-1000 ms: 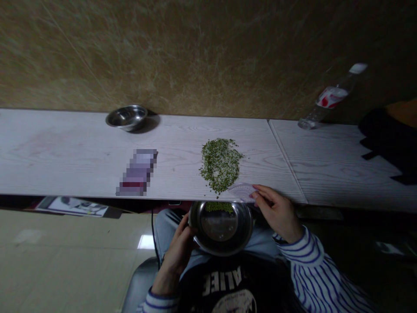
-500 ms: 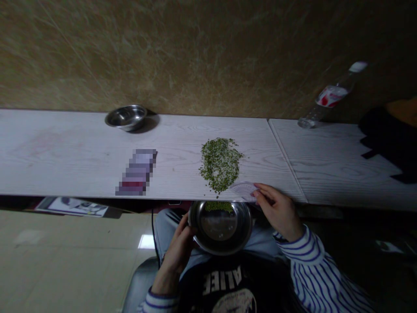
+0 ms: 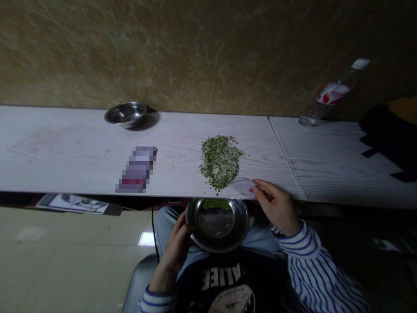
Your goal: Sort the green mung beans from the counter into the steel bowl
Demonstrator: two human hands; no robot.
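Note:
My left hand point(image 3: 178, 243) grips the left rim of a large steel bowl point(image 3: 216, 245), tucked under the table's front edge above my lap. Green beans point(image 3: 216, 204), small and round, lie along the bowl's far side. Between the thumb and fingers of my right hand point(image 3: 276, 205) is a clear plastic protractor point(image 3: 243, 186), flat at the table edge. Just beyond its left end, a loose patch of green beans point(image 3: 220, 161) spreads over the white wood-grain table point(image 3: 176, 174).
A smaller steel bowl point(image 3: 126, 115) stands by the wall at the back left. Nearer me lies a pixelated flat object point(image 3: 137, 169). A clear bottle point(image 3: 332, 94) with a white cap stands at the back right, beside a black item point(image 3: 387, 139).
The large bowl and my left hand have shifted slightly left. My right hand and the protractor stay nearly in place, and the bean patch looks the same. The whole view has drifted slightly.

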